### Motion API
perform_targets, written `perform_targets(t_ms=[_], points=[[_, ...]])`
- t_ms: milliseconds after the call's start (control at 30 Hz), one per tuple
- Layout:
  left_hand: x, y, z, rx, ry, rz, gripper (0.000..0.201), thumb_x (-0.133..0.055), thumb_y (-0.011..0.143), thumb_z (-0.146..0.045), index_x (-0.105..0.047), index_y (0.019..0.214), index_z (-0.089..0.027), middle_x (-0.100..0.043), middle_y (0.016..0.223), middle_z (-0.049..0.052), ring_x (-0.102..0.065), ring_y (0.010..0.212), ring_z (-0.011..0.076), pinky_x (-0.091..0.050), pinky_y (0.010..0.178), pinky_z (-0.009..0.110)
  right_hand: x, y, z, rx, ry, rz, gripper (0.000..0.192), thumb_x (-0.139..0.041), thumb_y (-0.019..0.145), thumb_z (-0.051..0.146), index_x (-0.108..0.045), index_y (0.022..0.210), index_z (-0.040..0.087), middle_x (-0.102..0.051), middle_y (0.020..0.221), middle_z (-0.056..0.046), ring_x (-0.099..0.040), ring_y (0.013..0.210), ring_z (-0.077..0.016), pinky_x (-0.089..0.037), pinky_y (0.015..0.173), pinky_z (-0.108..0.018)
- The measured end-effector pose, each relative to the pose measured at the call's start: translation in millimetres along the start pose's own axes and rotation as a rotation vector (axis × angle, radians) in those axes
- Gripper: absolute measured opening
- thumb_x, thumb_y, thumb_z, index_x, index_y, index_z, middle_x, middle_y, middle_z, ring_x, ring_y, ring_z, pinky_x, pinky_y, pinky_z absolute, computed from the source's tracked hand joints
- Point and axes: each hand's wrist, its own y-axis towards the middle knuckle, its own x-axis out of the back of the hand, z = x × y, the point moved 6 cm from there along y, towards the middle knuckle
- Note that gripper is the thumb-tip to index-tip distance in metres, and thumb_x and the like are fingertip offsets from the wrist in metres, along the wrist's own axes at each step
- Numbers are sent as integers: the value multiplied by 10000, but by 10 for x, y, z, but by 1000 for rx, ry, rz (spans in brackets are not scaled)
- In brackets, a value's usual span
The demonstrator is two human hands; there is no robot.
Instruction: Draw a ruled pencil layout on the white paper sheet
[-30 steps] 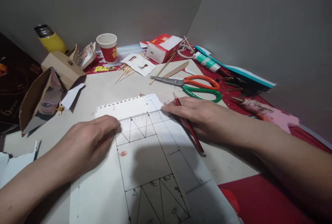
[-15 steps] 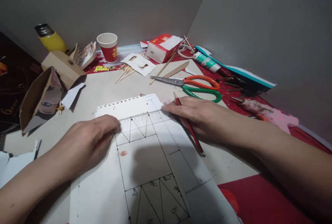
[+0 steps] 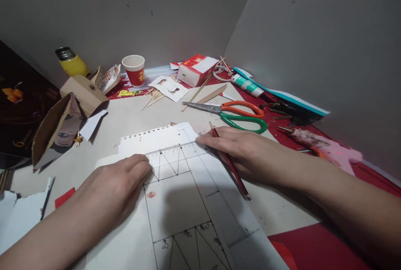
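Observation:
A sheet of paper (image 3: 178,203) with a drawing of straight lines, dots and zigzags lies in front of me. Across its upper part rests a clear ruler (image 3: 171,154). My left hand (image 3: 115,186) grips the ruler's left end, its fingers curled together. At the other end, my right hand (image 3: 239,149) presses with its fingertips on the ruler and paper. A red and black pencil (image 3: 232,172) is tucked between the right hand's fingers, its tip pointing up and away from the paper. Just beyond that hand lie scissors (image 3: 219,109) with orange and green handles.
A paper cup (image 3: 134,74), a red and white box (image 3: 196,69) and wooden sticks (image 3: 153,99) stand or lie at the back. Cut cardboard (image 3: 84,92) and a yellow bottle (image 3: 72,63) are on the left. A pink glue gun (image 3: 328,145) lies on the right.
The view has tilted up slightly, so everything appears lower in the picture. Both hands keep their places on the ruler, and the pencil stays in the right hand.

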Motion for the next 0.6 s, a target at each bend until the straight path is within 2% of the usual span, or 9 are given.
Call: perform_targets(t_ms=[100, 200, 400, 600], points=[[-80, -23, -101, -33, 127, 50, 305, -395, 960, -158, -667, 1096, -184, -725, 1121, 130, -730, 888, 251, -630, 723, 395, -4, -2, -3, 3, 1, 5, 417, -477, 949, 88, -580, 1343, 178, -651, 1052, -132, -613, 925, -237, -510, 787, -346], [-101, -21, -203, -80, 241, 39, 346, -385, 923, -95, -660, 1130, -120, -727, 1146, 190, -740, 962, 305, -648, 775, 468, -8, 0, -11, -2, 0, 12, 410, -497, 946, 107, -586, 1339, 185, -659, 1060, -137, -615, 921, -241, -514, 780, -348], [-113, -37, -311, -202, 456, -42, 422, -359, 902, -51, -678, 1174, -12, -718, 1216, 259, -731, 1087, 342, -646, 868, 472, 18, 16, 4, -12, 11, -10, 373, -489, 956, 128, -621, 1296, 207, -675, 1020, -125, -624, 882, -236, -512, 747, -340], [-168, -80, -313, -222, 460, -35, 494, -338, 855, -23, -675, 1213, 24, -689, 1253, 289, -717, 1110, 379, -649, 857, 490, -2, 10, -7, -25, 4, 16, 415, -482, 958, 111, -585, 1348, 208, -673, 1084, -136, -638, 945, -241, -530, 797, -354]])
